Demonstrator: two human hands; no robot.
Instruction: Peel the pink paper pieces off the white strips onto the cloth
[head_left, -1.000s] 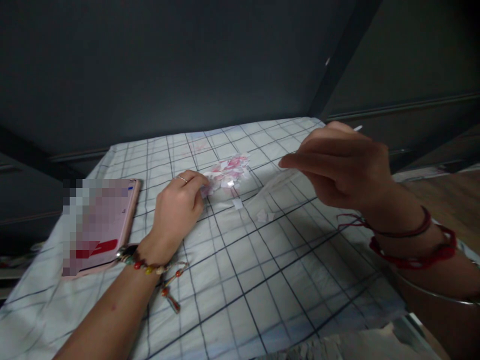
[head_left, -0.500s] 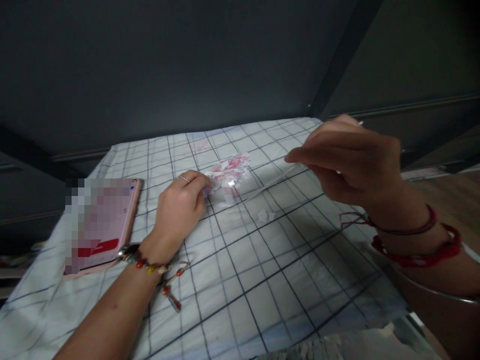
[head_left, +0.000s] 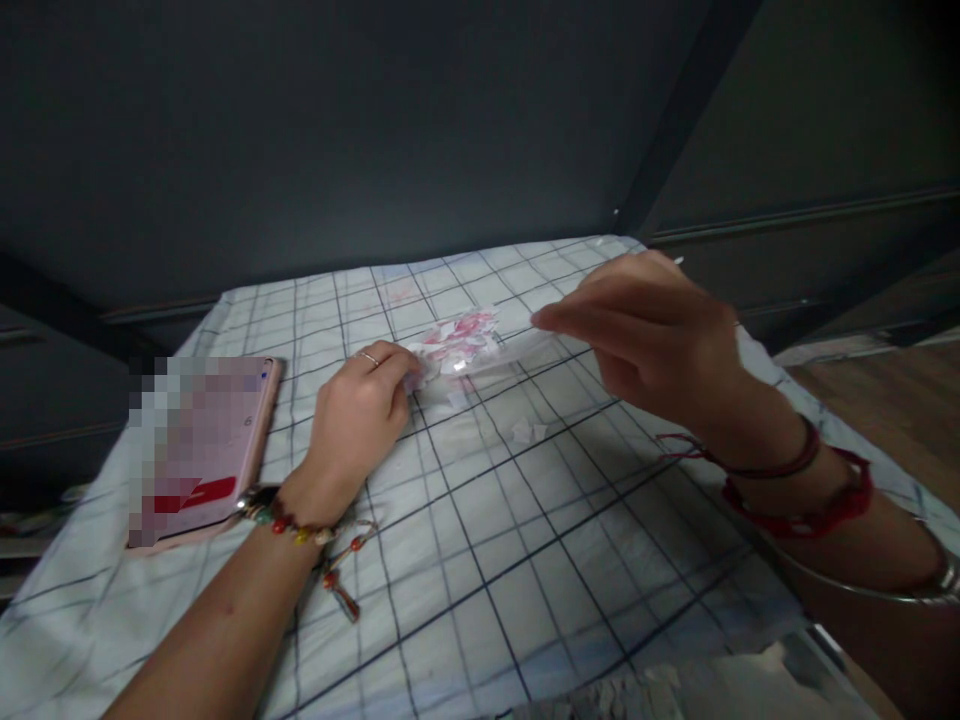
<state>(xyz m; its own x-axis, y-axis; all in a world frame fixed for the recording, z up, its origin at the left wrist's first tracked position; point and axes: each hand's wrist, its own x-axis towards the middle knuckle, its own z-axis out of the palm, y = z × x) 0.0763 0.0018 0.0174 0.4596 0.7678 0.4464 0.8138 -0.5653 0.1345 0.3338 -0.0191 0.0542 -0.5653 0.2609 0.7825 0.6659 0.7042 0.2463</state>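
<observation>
A small patch of white and pink paper scraps (head_left: 472, 335) lies on the checked cloth (head_left: 450, 540). At its left edge my left hand (head_left: 364, 400) rests with curled fingers, gripping the edge. My right hand (head_left: 652, 335) is closed pen-like, thumb and fingertips together, around a thin pale stick (head_left: 536, 348). The stick slants down and left over the right side of the patch, smeared by motion, so its exact kind and tip are unclear. A short white end of it shows behind my knuckles. Loose white scraps (head_left: 529, 431) lie just below the patch.
To the left of my left hand lies a phone (head_left: 210, 455) in a pink case, its screen partly pixelated. A dark panel (head_left: 390, 130) stands behind the cloth-covered surface. Greyish torn bits (head_left: 630, 692) sit at the near edge, and wooden floor shows at right.
My right hand has moved left and slightly down, bringing the stick over the scrap patch. My left hand has stayed in place at the patch's edge.
</observation>
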